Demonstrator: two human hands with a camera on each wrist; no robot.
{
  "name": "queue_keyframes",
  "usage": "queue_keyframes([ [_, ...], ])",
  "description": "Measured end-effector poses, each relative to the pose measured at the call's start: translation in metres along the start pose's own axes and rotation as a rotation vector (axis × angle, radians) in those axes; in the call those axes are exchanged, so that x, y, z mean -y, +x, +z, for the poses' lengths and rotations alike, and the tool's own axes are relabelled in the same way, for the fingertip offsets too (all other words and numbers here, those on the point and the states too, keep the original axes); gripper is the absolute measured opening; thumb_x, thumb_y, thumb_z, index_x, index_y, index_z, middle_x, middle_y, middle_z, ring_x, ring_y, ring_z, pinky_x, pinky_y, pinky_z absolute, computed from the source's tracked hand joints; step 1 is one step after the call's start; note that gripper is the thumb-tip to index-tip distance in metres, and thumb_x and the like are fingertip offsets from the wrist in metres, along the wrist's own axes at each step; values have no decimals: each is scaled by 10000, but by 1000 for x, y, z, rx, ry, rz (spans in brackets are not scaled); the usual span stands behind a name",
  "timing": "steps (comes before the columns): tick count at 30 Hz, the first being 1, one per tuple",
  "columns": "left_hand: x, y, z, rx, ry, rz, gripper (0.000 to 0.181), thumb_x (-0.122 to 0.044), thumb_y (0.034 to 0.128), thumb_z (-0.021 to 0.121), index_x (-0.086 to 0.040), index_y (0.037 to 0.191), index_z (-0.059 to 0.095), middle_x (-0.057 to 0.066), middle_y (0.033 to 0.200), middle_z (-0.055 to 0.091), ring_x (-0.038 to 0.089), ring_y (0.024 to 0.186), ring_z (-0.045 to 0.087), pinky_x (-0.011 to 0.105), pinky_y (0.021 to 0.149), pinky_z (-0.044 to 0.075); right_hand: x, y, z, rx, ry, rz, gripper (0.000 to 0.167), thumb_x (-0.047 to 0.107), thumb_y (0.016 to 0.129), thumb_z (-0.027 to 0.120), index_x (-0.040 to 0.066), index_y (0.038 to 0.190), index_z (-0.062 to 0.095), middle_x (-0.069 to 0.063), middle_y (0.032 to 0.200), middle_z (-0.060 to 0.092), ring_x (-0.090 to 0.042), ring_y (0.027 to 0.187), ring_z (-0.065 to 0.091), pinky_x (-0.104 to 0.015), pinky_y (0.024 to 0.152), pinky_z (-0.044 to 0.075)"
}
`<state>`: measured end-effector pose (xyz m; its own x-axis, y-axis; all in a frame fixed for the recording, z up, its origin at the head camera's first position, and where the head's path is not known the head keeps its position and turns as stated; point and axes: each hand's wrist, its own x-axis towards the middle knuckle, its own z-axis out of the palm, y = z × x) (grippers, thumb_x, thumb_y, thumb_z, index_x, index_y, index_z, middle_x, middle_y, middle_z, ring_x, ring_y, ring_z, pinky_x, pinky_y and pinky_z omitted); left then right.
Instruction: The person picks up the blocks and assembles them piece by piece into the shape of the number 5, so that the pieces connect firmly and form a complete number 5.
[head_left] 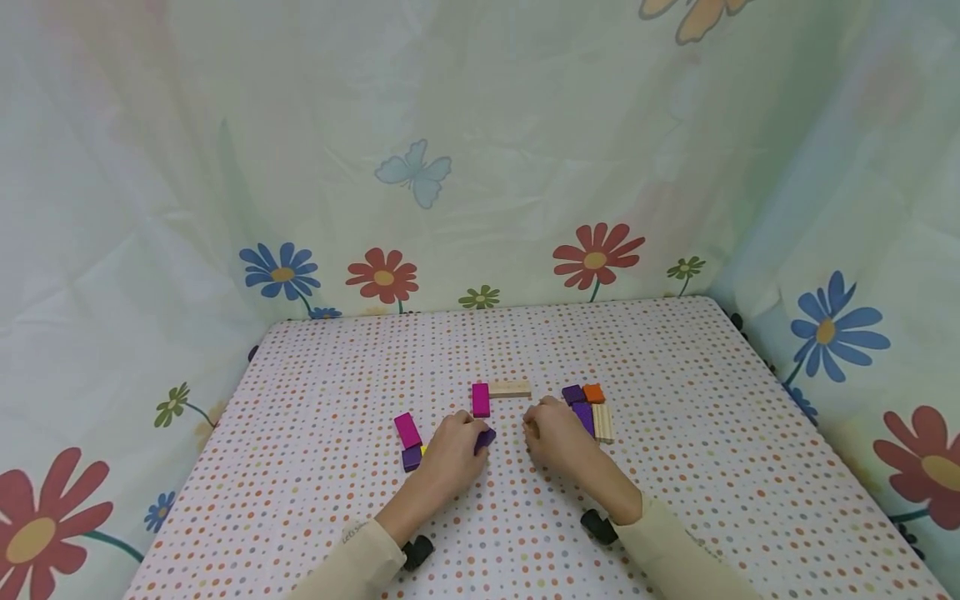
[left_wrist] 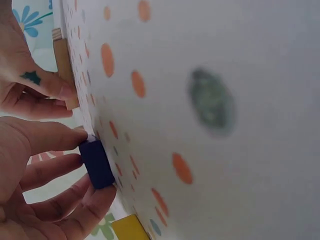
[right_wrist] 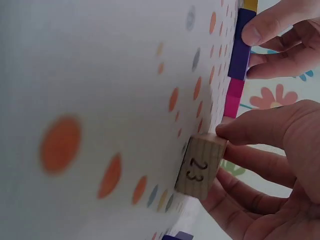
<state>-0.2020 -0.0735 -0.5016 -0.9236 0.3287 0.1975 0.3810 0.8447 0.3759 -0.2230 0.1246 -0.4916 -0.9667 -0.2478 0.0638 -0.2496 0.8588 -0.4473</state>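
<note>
Fingers (left_wrist: pixel 55 170) of the left hand (head_left: pixel 450 450) pinch a purple block (head_left: pixel 486 439) down at the desk (head_left: pixel 675 358); the right hand (head_left: pixel 558 433), a little apart, grips a wooden block (right_wrist: pixel 200 167) numbered 23. Beyond them, a pink block (head_left: pixel 481 400) and wooden strip (head_left: pixel 512 389) lie side by side. Coloured dots cover the desktop; flower-printed sheets (head_left: pixel 510 125) hang behind and both sides.

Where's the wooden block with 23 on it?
In the right wrist view, the wooden block is below and right of centre, in the right hand; higher in the picture are a pink block and the purple block in the left hand.
</note>
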Motion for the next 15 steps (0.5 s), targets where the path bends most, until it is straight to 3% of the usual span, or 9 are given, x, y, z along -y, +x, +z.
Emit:
queue_keyframes([
  [3, -1, 0, 0, -3, 4, -11, 240, -137, 928, 800, -47, 1150, 789, 148, 1132, 730, 281, 1030, 704, 408, 870, 630, 1, -1, 1, -10, 0, 12, 81, 61, 933, 761, 14, 985, 802, -66, 929, 670, -135, 774, 548, -258, 627, 490],
  [6, -2, 0, -2, 1, -9, -33, 267, -165, 934, 803, -33, 1164, 782, 162, 1154, 733, 291, 1043, 709, 424, 882, 630, 1, -3, -1, -14, 3, 38, 206, 103, 937, 781, -9, 1109, 785, -121, 1062, 708, -192, 892, 649, -333, 739, 596],
  [10, -1, -1, -8, 13, -68, -54, 317, -194, 969, 775, -5, 1223, 766, 197, 1265, 728, 351, 1170, 700, 478, 987, 612, 1, -9, -5, -36, -13, 58, 300, 149, 944, 795, -33, 1179, 758, -179, 1159, 717, -275, 1013, 703, -425, 864, 637],
  [15, 4, -2, -17, 53, -135, 1, 340, -147, 980, 752, 8, 1283, 738, 216, 1404, 678, 416, 1337, 630, 550, 1131, 528, 1, -15, -10, -47, -41, 61, 240, 169, 987, 749, -52, 1079, 773, -165, 1050, 714, -208, 853, 655, -357, 732, 609],
])
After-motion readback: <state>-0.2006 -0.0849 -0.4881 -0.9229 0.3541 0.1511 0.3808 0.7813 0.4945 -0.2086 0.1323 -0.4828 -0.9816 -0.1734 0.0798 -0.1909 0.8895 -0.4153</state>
